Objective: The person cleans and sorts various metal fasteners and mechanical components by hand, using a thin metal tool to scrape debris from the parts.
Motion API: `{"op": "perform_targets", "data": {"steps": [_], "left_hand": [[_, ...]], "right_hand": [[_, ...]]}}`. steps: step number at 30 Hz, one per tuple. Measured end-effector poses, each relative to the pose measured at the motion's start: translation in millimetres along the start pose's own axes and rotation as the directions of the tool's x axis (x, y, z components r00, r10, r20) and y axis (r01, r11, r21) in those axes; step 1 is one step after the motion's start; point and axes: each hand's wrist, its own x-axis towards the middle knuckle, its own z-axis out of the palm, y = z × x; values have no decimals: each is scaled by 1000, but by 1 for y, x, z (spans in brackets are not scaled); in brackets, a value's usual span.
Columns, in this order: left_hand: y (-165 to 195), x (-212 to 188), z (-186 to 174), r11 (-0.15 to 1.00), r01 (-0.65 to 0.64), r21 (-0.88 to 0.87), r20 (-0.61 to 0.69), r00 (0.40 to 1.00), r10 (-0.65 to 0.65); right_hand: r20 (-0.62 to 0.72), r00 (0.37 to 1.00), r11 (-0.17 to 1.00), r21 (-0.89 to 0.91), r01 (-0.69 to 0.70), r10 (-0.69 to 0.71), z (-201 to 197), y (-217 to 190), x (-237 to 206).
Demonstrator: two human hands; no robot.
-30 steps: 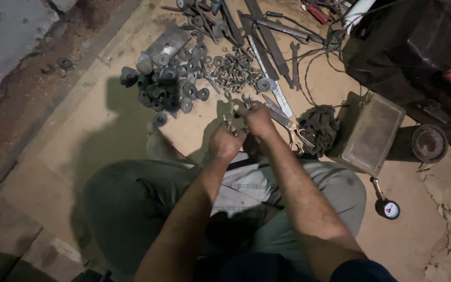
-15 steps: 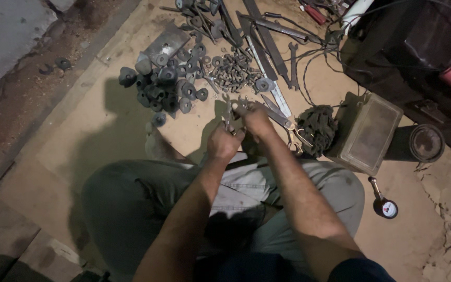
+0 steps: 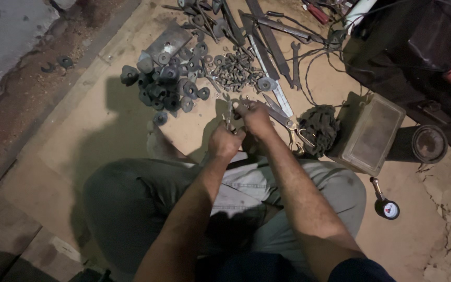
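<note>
I sit cross-legged on a brown board [image 3: 105,136] on the floor. My left hand [image 3: 224,141] and my right hand [image 3: 256,117] are held close together above my knees, both closed on a small metal part [image 3: 232,116] whose exact shape is too small to tell. Just beyond my hands lies a pile of bolts and nuts [image 3: 233,70]. To its left is a heap of dark round rubber and metal pieces [image 3: 163,86].
Wrenches and long flat metal bars [image 3: 267,42] lie at the top. A coiled greasy chain [image 3: 318,128], a rectangular metal box [image 3: 369,136], a round tin [image 3: 430,143] and a pressure gauge [image 3: 387,208] sit to the right. Bare dirt and a wall are at the left.
My hands keep working the small part in nearly the same spot; the view has shifted only slightly.
</note>
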Motion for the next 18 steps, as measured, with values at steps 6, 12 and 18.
{"op": "perform_targets", "data": {"steps": [6, 12, 18], "left_hand": [[-1, -2, 0, 999, -34, -3, -11, 999, 34], [-1, -1, -1, 1000, -28, 6, -4, 1000, 28], [-1, -1, 0, 999, -21, 30, -2, 1000, 22]], "right_hand": [[-26, 998, 998, 33, 54, -53, 0, -3, -2], [2, 996, 993, 80, -87, 87, -1, -3, -3], [-42, 999, 999, 34, 32, -31, 0, -9, -8]]}}
